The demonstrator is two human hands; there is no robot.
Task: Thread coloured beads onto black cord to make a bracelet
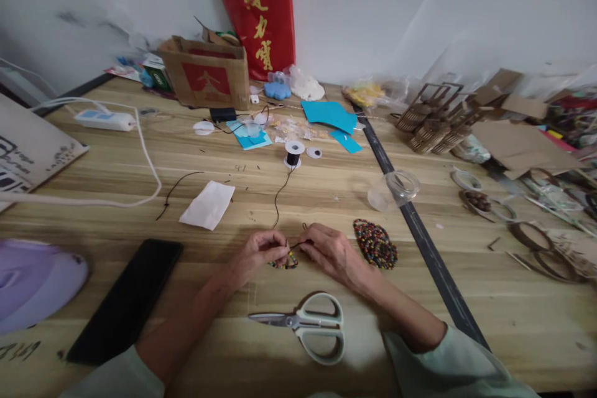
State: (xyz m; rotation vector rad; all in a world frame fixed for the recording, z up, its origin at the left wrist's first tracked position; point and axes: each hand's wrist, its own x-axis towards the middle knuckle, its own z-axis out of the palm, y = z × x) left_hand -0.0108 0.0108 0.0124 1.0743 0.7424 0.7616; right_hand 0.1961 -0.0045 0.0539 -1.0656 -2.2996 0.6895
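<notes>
Between my two hands runs a thin dark cord (pixel 297 245), pinched at both sides. My left hand (pixel 267 250) is closed on it, thumb against fingers. A small loop of colourful beads (pixel 290 262) hangs just under the left fingertips. My right hand (pixel 329 250) pinches the cord from the other side, and a small loop of it pokes up above the fingers. A spool of black cord (pixel 293 153) stands farther back, its loose strand trailing toward the hands. To the right lies a coiled heap of multicoloured beads (pixel 375 244). Scissors (pixel 303 326) with pale green handles rest nearest me.
A black phone (pixel 128 298) and a white paper piece (pixel 208 205) lie left, near a white power strip (pixel 105 120). Clear round container (pixel 402 186) sits right of the spool. Blue sheets (pixel 329 117), a cardboard box (pixel 205 74) and brown baskets (pixel 426 124) stand behind.
</notes>
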